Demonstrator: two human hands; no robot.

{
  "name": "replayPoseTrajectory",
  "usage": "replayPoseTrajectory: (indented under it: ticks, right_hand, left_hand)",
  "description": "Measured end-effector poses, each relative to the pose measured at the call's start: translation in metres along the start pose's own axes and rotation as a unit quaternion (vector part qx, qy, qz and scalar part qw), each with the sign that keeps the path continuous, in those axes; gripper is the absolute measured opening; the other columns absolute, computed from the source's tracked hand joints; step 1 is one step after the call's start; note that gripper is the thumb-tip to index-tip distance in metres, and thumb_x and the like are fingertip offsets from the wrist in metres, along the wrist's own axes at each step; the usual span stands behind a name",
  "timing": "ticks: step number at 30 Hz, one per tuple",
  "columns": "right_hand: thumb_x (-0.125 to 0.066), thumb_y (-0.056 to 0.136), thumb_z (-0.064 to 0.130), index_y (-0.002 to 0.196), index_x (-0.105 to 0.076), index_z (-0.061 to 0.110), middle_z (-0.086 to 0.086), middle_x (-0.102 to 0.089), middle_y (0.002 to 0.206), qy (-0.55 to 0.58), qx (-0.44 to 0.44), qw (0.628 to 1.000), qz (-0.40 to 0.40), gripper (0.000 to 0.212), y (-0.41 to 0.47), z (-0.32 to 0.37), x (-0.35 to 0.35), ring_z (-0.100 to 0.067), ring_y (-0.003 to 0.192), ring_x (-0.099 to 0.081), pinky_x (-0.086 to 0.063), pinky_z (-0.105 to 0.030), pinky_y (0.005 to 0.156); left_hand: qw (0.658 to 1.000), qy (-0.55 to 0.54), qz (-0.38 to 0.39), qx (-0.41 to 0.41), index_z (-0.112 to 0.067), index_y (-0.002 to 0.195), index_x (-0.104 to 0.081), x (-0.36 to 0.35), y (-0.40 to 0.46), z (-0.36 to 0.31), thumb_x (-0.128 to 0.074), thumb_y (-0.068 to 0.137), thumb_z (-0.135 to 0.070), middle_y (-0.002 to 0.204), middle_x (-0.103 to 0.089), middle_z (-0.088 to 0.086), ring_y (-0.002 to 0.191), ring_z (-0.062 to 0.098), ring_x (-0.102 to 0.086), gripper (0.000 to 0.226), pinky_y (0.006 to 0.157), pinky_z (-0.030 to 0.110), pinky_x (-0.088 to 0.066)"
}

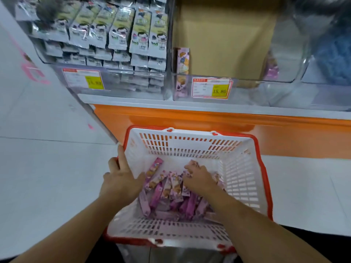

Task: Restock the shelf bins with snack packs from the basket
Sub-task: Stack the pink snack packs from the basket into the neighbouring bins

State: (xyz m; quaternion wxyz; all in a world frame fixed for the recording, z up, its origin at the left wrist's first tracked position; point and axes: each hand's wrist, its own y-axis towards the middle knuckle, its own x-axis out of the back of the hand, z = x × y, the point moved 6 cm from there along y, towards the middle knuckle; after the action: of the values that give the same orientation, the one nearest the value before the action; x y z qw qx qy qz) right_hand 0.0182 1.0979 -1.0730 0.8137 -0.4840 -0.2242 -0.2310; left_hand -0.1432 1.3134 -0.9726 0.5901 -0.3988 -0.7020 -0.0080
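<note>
In the lower middle of the frame a white basket (237, 179) with a red rim stands in front of the orange shelf base (209, 128), and a heap of pink and purple packs (171, 196) lies on its floor, mostly toward the near side. The left hand (121, 179) holds the basket's left rim, fingers laid over the edge and thumb inside, so it steadies the basket. The right hand (197, 177) is down among the packs with its fingers curled on one or two of them near the top of the heap — how many exactly, I cannot tell, because the picture is blurred there. The target seems to be the clear bin (266, 92) in the upper right of the frame, behind the price tag (210, 89); it is almost empty, with one pack of the same kind (183, 60) standing at its left wall and a brown carton (228, 38) behind. The bin (114, 84) in the upper left is already full of grey-green packs (121, 31). To do this step well, I think the right hand should gather several packs lying in the same direction, close firmly on their middle so none slips out, and lift straight up over the rim. The left hand should keep its hold on the rim so the basket does not tip or slide. In the bin, it is better to stand the packs upright beside the one already there, faces forward — not to drop them loose.
</note>
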Motion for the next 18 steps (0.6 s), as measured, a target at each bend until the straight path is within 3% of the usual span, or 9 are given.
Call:
replayPoseTrajectory:
  ticks: [2,4,6,8,11,13,16,18]
  right_hand:
    - [-0.051,0.091,0.055,0.145,-0.056,0.035,-0.006,-0.034,0.162,-0.020,0.003,1.000,-0.008,0.057,0.005,0.002,-0.009,-0.035,0.142,-0.044,-0.044,-0.049,0.114]
    - [-0.055,0.098,0.042,0.132,-0.066,0.025,-0.009,-0.045,0.158,-0.010,0.021,0.999,-0.045,0.039,0.004,0.007,-0.010,-0.034,0.143,-0.044,-0.047,-0.046,0.111]
    - [-0.057,0.101,0.026,0.116,-0.073,0.019,-0.013,-0.065,0.135,0.010,0.037,0.996,-0.084,0.023,0.000,0.011,-0.007,-0.035,0.129,-0.058,-0.055,-0.045,0.100]
    - [-0.057,0.100,0.015,0.108,-0.076,0.023,-0.009,-0.072,0.115,0.031,0.045,0.992,-0.115,0.022,-0.010,0.014,0.002,-0.030,0.105,-0.068,-0.060,-0.045,0.087]
    - [-0.059,0.102,0.012,0.109,-0.077,0.028,-0.001,-0.074,0.110,0.086,0.080,0.985,-0.130,0.025,-0.032,0.027,0.025,-0.024,0.086,-0.073,-0.064,-0.042,0.072]
    - [-0.063,0.101,0.013,0.110,-0.078,0.032,0.011,-0.072,0.109,0.107,0.122,0.976,-0.145,0.026,-0.052,0.046,0.047,-0.019,0.082,-0.075,-0.063,-0.034,0.066]
    - [-0.068,0.097,0.014,0.108,-0.081,0.035,0.019,-0.070,0.110,0.143,0.195,0.955,-0.170,0.028,-0.085,0.084,0.086,-0.005,0.085,-0.071,-0.058,-0.020,0.067]
    - [-0.070,0.096,0.015,0.110,-0.081,0.037,0.020,-0.072,0.109,0.165,0.247,0.936,-0.188,0.028,-0.113,0.109,0.115,-0.002,0.088,-0.069,-0.055,-0.021,0.070]
  left_hand:
    - [1.000,0.010,-0.010,0.003,-0.030,0.156,0.026,-0.001,0.000,-0.001,-0.057,0.090,-0.067,0.157,-0.021,0.011,0.128,0.046,-0.048,0.112,0.100,0.058,-0.048]
    - [1.000,0.017,-0.014,0.010,-0.030,0.156,0.025,0.000,-0.001,-0.002,-0.056,0.090,-0.069,0.157,-0.022,0.012,0.130,0.045,-0.047,0.112,0.099,0.057,-0.049]
    - [1.000,0.019,-0.009,0.015,-0.030,0.157,0.025,0.000,-0.001,-0.003,-0.056,0.090,-0.069,0.157,-0.022,0.012,0.132,0.046,-0.045,0.112,0.101,0.057,-0.048]
    - [0.999,0.012,0.011,0.027,-0.031,0.157,0.025,0.001,-0.001,-0.004,-0.056,0.092,-0.066,0.159,-0.018,0.011,0.137,0.045,-0.039,0.109,0.105,0.059,-0.044]
    - [0.998,-0.027,0.023,0.059,-0.036,0.158,0.020,0.011,-0.010,-0.008,-0.054,0.096,-0.061,0.168,0.001,0.006,0.152,0.042,-0.015,0.100,0.117,0.061,-0.030]
    - [0.999,-0.002,-0.028,0.046,-0.032,0.160,0.012,0.026,-0.017,-0.014,-0.053,0.097,-0.058,0.169,0.005,0.008,0.155,0.040,-0.007,0.094,0.121,0.059,-0.023]
    - [0.997,-0.025,-0.070,-0.007,-0.018,0.157,-0.020,0.058,-0.028,-0.042,-0.056,0.099,-0.043,0.158,-0.026,0.018,0.144,0.041,-0.032,0.073,0.112,0.052,-0.037]
    - [0.992,-0.122,-0.019,-0.022,-0.012,0.124,-0.058,0.077,-0.037,-0.072,-0.055,0.099,-0.036,0.122,-0.062,0.014,0.116,0.038,-0.059,0.035,0.086,0.040,-0.048]
